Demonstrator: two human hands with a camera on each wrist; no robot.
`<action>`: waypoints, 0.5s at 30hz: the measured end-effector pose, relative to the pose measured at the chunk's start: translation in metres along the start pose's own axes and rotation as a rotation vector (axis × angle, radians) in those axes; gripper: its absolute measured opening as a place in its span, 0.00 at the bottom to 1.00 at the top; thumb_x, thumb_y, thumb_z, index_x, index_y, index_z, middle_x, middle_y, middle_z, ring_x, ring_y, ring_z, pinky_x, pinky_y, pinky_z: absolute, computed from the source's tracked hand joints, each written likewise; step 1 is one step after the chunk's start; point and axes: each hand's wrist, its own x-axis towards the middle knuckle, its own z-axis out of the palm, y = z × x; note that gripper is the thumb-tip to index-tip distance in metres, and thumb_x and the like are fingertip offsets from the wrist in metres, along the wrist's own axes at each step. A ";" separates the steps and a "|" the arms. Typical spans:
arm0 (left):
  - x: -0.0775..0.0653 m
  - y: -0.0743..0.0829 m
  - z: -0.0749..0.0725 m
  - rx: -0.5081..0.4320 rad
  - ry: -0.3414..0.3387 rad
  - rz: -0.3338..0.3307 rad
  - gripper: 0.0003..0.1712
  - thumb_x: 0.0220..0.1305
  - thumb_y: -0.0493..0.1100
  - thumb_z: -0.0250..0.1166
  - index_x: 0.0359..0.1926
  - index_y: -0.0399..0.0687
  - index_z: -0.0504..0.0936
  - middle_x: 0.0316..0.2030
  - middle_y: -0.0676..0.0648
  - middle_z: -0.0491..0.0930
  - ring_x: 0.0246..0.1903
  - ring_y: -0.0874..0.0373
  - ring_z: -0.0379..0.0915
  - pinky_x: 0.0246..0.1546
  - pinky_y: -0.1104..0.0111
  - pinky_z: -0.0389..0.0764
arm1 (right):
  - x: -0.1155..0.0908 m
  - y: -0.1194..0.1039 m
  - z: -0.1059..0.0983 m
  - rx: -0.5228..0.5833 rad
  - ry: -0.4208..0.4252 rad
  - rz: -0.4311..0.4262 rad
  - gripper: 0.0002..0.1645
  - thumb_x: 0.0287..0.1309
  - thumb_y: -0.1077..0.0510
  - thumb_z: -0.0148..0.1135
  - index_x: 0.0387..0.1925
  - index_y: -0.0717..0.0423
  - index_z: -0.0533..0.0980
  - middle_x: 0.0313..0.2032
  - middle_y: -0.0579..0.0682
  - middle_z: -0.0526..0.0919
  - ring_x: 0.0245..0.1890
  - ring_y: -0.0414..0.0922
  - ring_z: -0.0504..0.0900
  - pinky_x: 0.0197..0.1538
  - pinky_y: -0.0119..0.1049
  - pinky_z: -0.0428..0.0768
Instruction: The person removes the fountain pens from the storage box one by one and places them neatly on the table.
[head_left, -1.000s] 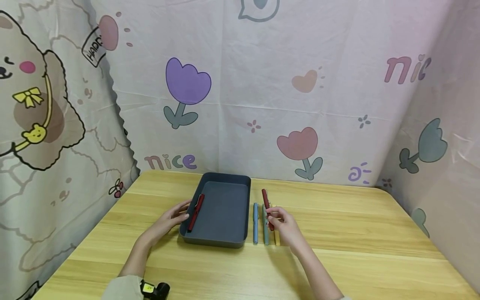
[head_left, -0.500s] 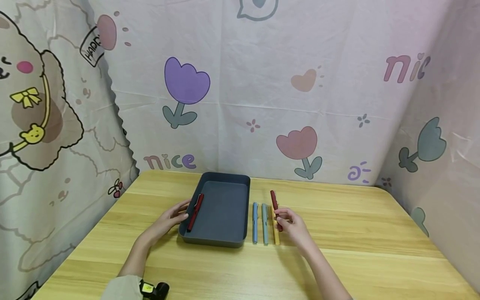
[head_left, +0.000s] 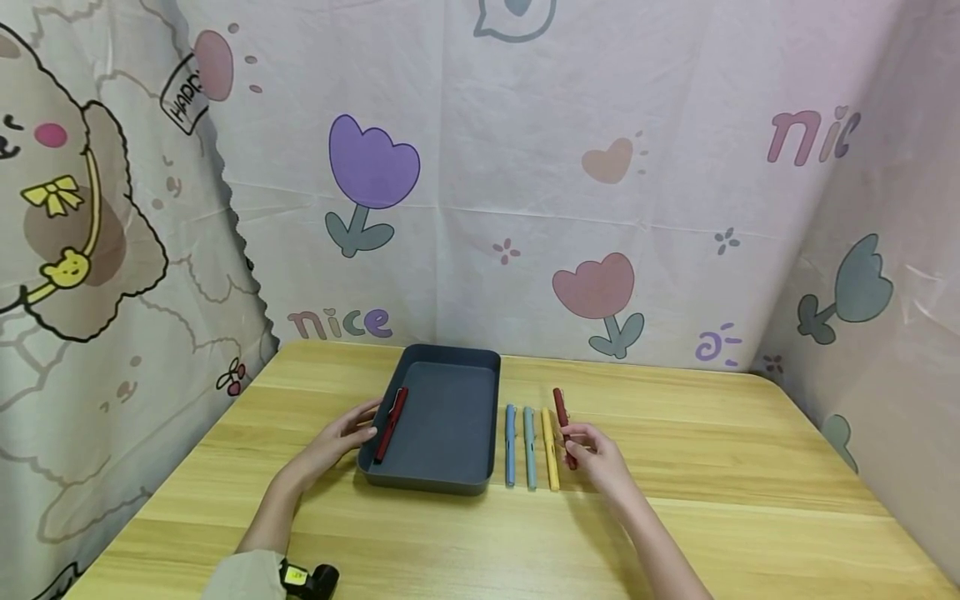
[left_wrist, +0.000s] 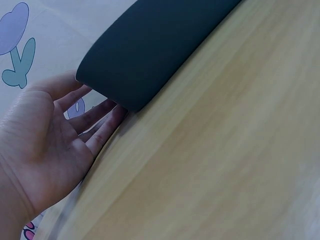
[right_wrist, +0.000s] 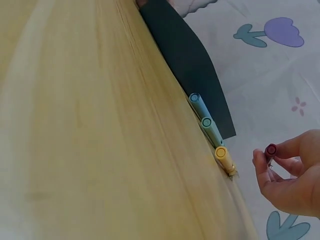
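Printed cloth (head_left: 495,167) fills the back and sides, cut off by the frame at top. Wooden counter (head_left: 712,467) below, near edge out of view. Dark grey tray (head_left: 450,433) on it; the 2 wrist views get only its outer wall, inside hidden. Left hand (head_left: 330,446) at the tray's left side, fingers spread and touching it; left wrist view loses some fingertips behind the wall. Right hand (head_left: 600,458): fingers pinching the held red pen (head_left: 561,407), middle partly covered; right wrist view shows it end-on and raised off the counter, height unclear in head view. Between tray and right hand, 3 in a row on the counter: blue pen (head_left: 510,446), green pen (head_left: 530,450), yellow pen (head_left: 550,450). Other red pen (head_left: 392,425) inside tray along left wall, head view only
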 end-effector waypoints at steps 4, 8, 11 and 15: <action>0.000 0.000 0.000 -0.001 0.004 -0.003 0.33 0.68 0.44 0.53 0.70 0.46 0.53 0.65 0.33 0.52 0.64 0.39 0.47 0.58 0.47 0.56 | 0.001 0.003 -0.002 0.009 0.008 0.016 0.13 0.59 0.74 0.49 0.46 0.74 0.71 0.38 0.65 0.75 0.30 0.50 0.76 0.32 0.34 0.77; -0.001 0.001 0.000 -0.001 0.005 -0.004 0.33 0.68 0.45 0.53 0.70 0.46 0.53 0.65 0.33 0.52 0.64 0.39 0.47 0.58 0.47 0.55 | 0.001 0.008 -0.004 -0.002 0.016 0.027 0.14 0.59 0.74 0.49 0.46 0.73 0.71 0.38 0.64 0.75 0.31 0.51 0.77 0.34 0.35 0.78; -0.001 0.001 0.000 -0.003 0.005 -0.007 0.33 0.68 0.45 0.53 0.70 0.47 0.53 0.65 0.33 0.52 0.64 0.39 0.46 0.58 0.47 0.55 | 0.001 0.011 -0.005 -0.003 0.018 0.033 0.13 0.59 0.74 0.49 0.47 0.73 0.71 0.38 0.64 0.75 0.31 0.52 0.78 0.35 0.36 0.78; -0.001 0.001 0.001 -0.005 0.009 -0.011 0.33 0.68 0.45 0.54 0.70 0.47 0.53 0.65 0.33 0.52 0.64 0.39 0.47 0.58 0.47 0.55 | 0.000 0.015 -0.006 0.000 0.022 0.053 0.13 0.59 0.73 0.49 0.46 0.73 0.71 0.38 0.63 0.75 0.30 0.51 0.78 0.34 0.36 0.78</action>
